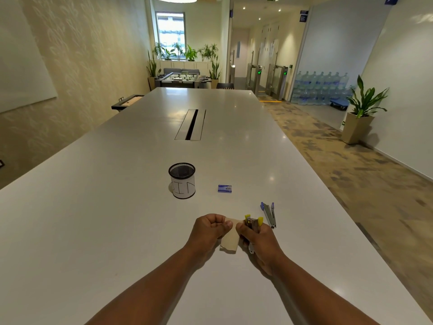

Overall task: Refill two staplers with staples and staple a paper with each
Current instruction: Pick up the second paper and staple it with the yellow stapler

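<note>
Both hands work mid-table, edges well off: left hand (pixel 209 228) pinches paper (pixel 230 240), right hand (pixel 259 240) grips yellow stapler (pixel 253 222). Blue stapler (pixel 269 214) lies open just right. Staple box (pixel 224 188) and mesh cup (pixel 182 180) sit ahead.

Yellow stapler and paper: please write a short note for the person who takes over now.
Left hand pinches the tan paper. Right hand grips the yellow stapler at the paper's right edge. The blue stapler lies open on the table, just right of the hands; the staple box sits farther away, beside the mesh cup. Whether any staple is in yet cannot be seen. The blue stapler probably remains.
</note>
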`<move>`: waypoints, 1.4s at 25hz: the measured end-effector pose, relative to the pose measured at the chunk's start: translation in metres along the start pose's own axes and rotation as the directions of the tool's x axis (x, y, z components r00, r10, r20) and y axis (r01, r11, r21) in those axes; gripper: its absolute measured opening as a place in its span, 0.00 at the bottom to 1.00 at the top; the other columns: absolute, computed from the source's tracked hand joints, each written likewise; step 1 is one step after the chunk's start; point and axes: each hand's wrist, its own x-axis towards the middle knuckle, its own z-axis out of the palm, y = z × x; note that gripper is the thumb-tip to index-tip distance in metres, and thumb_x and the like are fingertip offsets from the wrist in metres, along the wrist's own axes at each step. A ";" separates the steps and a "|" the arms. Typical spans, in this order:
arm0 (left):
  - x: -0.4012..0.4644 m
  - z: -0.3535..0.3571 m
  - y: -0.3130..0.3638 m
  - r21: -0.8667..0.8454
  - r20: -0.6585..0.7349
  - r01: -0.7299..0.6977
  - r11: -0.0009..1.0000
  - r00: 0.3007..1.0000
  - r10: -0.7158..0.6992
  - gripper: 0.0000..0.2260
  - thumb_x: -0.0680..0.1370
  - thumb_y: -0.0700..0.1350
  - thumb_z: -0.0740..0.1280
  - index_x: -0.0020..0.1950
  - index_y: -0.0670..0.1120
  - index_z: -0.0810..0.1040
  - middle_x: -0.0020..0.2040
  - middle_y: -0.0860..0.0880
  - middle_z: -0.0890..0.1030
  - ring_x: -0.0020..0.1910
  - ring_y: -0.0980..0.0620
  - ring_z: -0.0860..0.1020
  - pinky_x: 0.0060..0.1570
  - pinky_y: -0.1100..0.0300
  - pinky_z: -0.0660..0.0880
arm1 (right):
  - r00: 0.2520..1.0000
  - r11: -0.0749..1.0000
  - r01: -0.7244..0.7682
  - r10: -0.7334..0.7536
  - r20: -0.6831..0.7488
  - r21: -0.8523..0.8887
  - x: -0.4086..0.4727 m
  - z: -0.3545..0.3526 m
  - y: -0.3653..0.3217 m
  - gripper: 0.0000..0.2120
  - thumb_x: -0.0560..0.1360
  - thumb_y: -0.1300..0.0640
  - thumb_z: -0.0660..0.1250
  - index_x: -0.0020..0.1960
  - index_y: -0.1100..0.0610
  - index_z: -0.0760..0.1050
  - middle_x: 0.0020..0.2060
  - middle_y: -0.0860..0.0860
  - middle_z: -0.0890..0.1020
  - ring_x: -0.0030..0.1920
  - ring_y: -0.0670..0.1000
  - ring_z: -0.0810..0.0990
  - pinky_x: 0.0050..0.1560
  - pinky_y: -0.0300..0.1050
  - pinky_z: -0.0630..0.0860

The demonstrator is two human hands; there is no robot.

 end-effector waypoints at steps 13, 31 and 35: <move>0.001 0.002 -0.002 0.020 0.028 0.017 1.000 0.999 -0.017 0.02 0.75 0.40 0.76 0.43 0.44 0.85 0.44 0.35 0.85 0.42 0.41 0.85 0.41 0.50 0.81 | 1.000 0.997 -0.015 0.017 -0.025 0.072 -0.002 0.001 -0.007 0.09 0.80 0.64 0.67 0.42 0.65 0.76 0.29 0.57 0.75 0.30 0.51 0.73 0.32 0.43 0.73; 0.001 0.002 0.002 0.005 -0.011 0.015 1.000 1.000 -0.015 0.03 0.77 0.38 0.74 0.46 0.39 0.82 0.42 0.38 0.86 0.40 0.44 0.85 0.38 0.54 0.81 | 0.997 0.997 -0.029 0.034 -0.069 0.065 -0.001 -0.003 -0.009 0.07 0.79 0.64 0.68 0.43 0.62 0.77 0.34 0.61 0.74 0.29 0.53 0.70 0.30 0.44 0.63; 0.001 0.002 0.003 0.006 -0.020 0.017 1.000 1.000 -0.016 0.04 0.77 0.38 0.74 0.47 0.38 0.82 0.42 0.38 0.85 0.40 0.44 0.85 0.38 0.54 0.81 | 0.998 0.997 0.003 0.002 -0.063 0.075 -0.002 -0.001 -0.009 0.08 0.80 0.64 0.66 0.43 0.64 0.77 0.30 0.59 0.73 0.27 0.52 0.70 0.26 0.41 0.67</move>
